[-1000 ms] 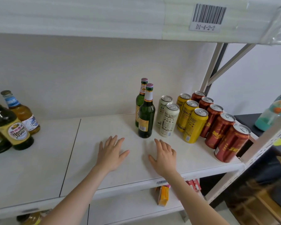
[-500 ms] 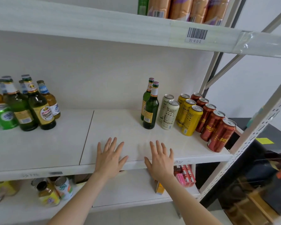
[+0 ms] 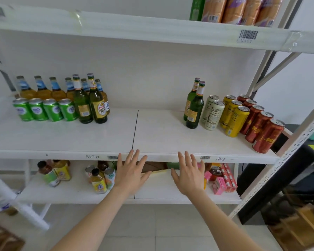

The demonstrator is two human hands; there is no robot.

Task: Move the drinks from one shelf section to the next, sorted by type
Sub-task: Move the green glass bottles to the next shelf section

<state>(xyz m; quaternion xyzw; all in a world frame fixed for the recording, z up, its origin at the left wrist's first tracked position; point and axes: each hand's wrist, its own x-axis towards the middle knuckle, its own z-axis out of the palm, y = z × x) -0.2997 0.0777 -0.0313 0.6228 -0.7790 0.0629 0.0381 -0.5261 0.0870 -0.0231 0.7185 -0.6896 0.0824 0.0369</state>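
Note:
On the middle shelf's left section stand amber bottles with blue labels (image 3: 42,89), green cans (image 3: 43,109) and two green beer bottles (image 3: 91,104). The right section holds two green bottles (image 3: 194,105), two white cans (image 3: 211,113), yellow cans (image 3: 234,118) and red cans (image 3: 261,129), in rows by type. My left hand (image 3: 130,172) and my right hand (image 3: 188,173) hover with fingers spread, empty, in front of the shelf's front edge (image 3: 161,156), near the seam between the sections.
The shelf below carries juice bottles (image 3: 53,173), small cans and pink cartons (image 3: 221,180). Orange packages (image 3: 239,9) stand on the top shelf. A slanted metal upright (image 3: 286,160) closes the right side. A white frame leg (image 3: 16,201) crosses at the lower left.
The view has pulled back from the shelf. Both hands have come off the right section's surface and now float before its front edge. The left section's drinks have come into view.

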